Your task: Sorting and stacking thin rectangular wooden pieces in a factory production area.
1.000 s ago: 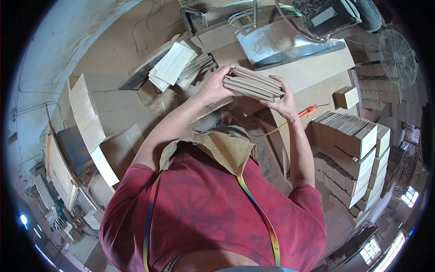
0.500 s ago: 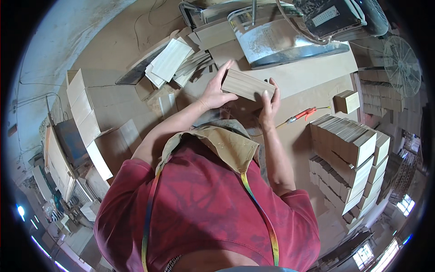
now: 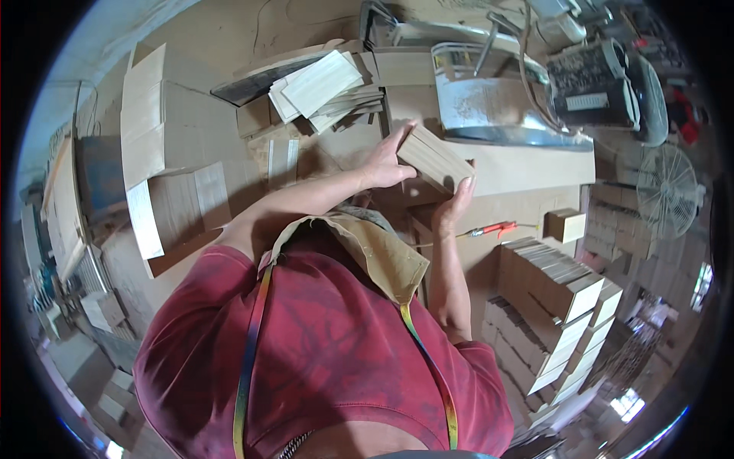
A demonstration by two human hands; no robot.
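I hold a stack of thin pale wooden boards (image 3: 433,158) between both hands over the workbench (image 3: 535,172). My left hand (image 3: 386,162) grips its left end from above. My right hand (image 3: 453,206) cups the stack's lower right edge. The stack is tilted, its far end pointing up and left. My red shirt and tan apron bib (image 3: 378,252) fill the lower middle of the view.
A loose pile of similar boards (image 3: 325,88) lies beyond my hands. A metal machine (image 3: 497,96) stands at the back right. Red-handled pliers (image 3: 489,229) lie on the bench. Stacked board bundles (image 3: 558,306) sit at right, a fan (image 3: 669,191) further right, cardboard boxes (image 3: 172,191) at left.
The stack has moved left and closer to me, and it has tilted. My hands moved with it and kept their grip.
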